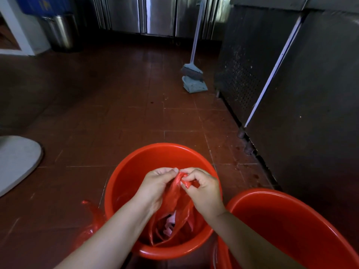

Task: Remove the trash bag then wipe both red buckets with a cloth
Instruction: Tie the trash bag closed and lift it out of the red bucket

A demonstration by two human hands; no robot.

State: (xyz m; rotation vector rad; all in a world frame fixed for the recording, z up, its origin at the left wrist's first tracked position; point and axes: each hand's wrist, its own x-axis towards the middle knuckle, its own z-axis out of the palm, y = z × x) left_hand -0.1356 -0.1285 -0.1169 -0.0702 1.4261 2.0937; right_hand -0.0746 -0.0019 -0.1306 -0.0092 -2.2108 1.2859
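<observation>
A red bucket (136,171) stands on the tiled floor right below me. Inside it hangs a red trash bag (174,202) with pale rubbish showing through its lower part. My left hand (155,185) and my right hand (204,189) both pinch the bag's gathered top above the bucket's middle, fingertips nearly touching. A second red bucket (281,226) stands touching the first one on its right, its inside bare. Another red trash bag (91,224) lies crumpled on the floor to the left of the first bucket.
Steel cabinets (310,94) line the right side and the back wall. A mop (192,72) with a blue-grey cloth (194,85) leans by the cabinets. A steel bin (62,32) stands at the back left. A grey round base (17,160) sits at the left edge.
</observation>
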